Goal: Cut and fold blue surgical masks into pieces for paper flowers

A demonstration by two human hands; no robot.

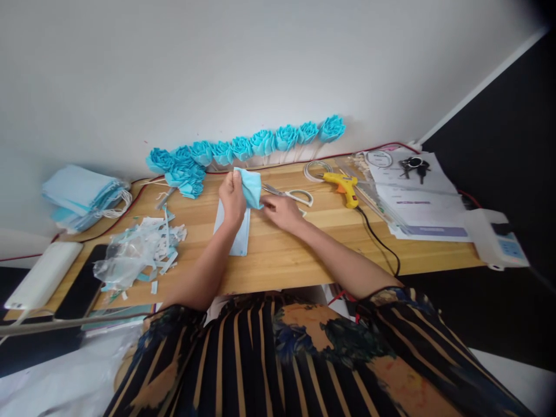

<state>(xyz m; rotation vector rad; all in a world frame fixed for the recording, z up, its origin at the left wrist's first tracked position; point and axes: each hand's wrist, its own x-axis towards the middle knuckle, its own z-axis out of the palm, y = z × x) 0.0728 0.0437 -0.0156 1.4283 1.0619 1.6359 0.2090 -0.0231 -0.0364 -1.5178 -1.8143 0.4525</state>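
A light-blue piece of face mask fabric (251,188) is raised above the wooden table in front of me. My left hand (233,197) is closed on its upper left edge, thumb on top. My right hand (282,211) pinches its lower right corner between the fingertips. Beneath my left hand, a flat blue face mask (240,238) lies on the wood, partly covered by my wrist. Scissors with white handles (299,197) rest just behind my right hand, their blades pointing left.
Several blue fabric roses (263,141) line the wall. A stack of masks (84,191), scraps in clear plastic (139,252), a white power bank (43,275) and a black phone (82,284) lie left. Rightward are a yellow glue gun (345,186), papers (417,202) and keys (414,166).
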